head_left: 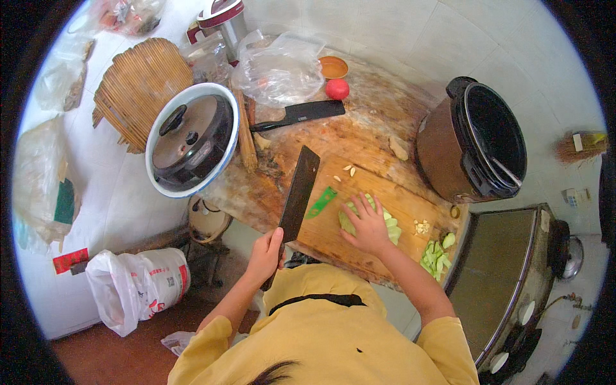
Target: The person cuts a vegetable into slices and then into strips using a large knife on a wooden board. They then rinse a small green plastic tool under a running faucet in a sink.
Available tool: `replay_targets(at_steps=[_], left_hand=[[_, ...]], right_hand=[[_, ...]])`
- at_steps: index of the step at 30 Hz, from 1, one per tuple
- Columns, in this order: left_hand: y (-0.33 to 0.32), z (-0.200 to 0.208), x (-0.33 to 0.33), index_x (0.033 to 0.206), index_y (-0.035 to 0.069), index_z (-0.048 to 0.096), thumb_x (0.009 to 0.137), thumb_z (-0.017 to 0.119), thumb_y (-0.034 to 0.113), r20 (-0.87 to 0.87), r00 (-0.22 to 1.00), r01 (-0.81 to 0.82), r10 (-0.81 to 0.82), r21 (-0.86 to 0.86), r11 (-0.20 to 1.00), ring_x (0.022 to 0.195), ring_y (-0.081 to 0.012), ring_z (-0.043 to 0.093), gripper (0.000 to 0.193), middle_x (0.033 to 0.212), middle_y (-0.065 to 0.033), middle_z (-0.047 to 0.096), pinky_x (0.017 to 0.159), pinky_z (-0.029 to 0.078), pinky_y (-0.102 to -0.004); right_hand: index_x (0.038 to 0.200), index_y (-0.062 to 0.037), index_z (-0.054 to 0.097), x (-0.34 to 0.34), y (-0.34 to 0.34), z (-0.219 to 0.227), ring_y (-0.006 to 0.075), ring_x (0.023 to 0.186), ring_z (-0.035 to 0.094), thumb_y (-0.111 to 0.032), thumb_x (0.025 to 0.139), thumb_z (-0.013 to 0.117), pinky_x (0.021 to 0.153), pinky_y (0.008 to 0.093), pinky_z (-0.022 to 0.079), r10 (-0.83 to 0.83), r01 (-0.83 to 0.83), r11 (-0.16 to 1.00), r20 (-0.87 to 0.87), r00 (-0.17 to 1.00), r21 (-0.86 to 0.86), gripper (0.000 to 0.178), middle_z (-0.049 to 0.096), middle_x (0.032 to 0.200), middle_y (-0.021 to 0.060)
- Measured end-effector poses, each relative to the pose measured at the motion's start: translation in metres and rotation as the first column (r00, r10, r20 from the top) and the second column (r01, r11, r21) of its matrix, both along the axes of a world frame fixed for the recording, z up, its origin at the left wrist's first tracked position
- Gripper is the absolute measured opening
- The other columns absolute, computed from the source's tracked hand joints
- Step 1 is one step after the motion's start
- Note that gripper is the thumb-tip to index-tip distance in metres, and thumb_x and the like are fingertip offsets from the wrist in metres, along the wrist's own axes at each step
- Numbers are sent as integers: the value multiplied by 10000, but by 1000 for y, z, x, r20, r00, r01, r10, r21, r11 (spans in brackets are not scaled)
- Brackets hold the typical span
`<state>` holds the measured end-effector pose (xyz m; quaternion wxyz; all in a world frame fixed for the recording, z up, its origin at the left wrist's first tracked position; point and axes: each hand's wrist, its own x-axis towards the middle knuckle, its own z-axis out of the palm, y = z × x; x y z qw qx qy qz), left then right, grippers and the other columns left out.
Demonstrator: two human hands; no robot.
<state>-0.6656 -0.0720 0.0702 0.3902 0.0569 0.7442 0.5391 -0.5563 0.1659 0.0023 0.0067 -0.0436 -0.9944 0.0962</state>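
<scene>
My left hand (265, 256) is wrapped round the handle of a dark, broad-bladed cleaver (299, 196). The blade points up and away over the left edge of the wooden cutting board (378, 255). On the board, my right hand (370, 230) rests with its fingers spread over pale green vegetable slices (391, 226), partly hiding them. Between the blade and the slices lies a green peeler (322, 202). A few garlic cloves (350, 169) sit farther back. To the right are a small heap of chopped garlic (421, 226) and a pile of cut green pieces (436, 260).
Beyond the board lie a black cleaver (314, 113), a red round item (337, 89), a plastic bag (279, 70) and a piece of ginger (398, 148). A deep dark cooker pot (443, 151) stands right, above a stove (494, 269). A lidded basin (192, 138) is at left.
</scene>
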Motion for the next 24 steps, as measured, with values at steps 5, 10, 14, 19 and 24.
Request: replay_targets(at_steps=[5, 10, 14, 19, 24], left_hand=[[7, 1, -1, 833, -7, 520, 916, 363, 341, -37, 998, 51, -51, 7, 999, 392, -94, 424, 390, 523, -23, 448, 379, 353, -242], [9, -3, 2, 772, -15, 502, 915, 364, 340, -14, 999, 44, -44, 34, 998, 389, -97, 427, 407, 520, -26, 450, 381, 351, -244], [7, 2, 5, 748, -20, 490, 913, 372, 339, -13, 997, 80, -79, 7, 997, 391, -99, 430, 412, 518, -28, 452, 383, 351, -244], [8, 4, 10, 779, -27, 502, 912, 377, 334, -21, 996, 83, -84, -28, 996, 395, -100, 434, 405, 516, -26, 458, 389, 353, -244], [22, 13, 9, 873, -28, 545, 907, 392, 332, -63, 985, 161, -163, -33, 986, 411, -103, 451, 393, 524, -43, 474, 408, 365, -250]], right_hand=[[1215, -140, 454, -9, 1, 7, 271, 1238, 283, -487, 723, 550, 1010, 559, 100, -38, 35, 999, 87, 995, 36, 610, 398, 1252, 122], [1182, -150, 488, -5, 4, -3, 248, 1233, 296, -488, 723, 550, 1017, 535, 111, -35, 35, 999, 1, 999, 8, 573, 428, 1215, 110], [1140, -145, 521, 4, 4, 4, 256, 1219, 320, -486, 717, 543, 1023, 526, 110, -92, 93, 994, 31, 995, -59, 543, 453, 1192, 118], [1150, -128, 505, 9, 4, -6, 273, 1214, 326, -468, 734, 532, 1024, 512, 121, -88, 86, 996, -44, 995, -28, 538, 450, 1198, 129], [1203, -119, 460, 9, 7, -3, 260, 1237, 297, -435, 772, 512, 1026, 489, 130, -76, 77, 997, 25, 997, -25, 537, 404, 1262, 129]])
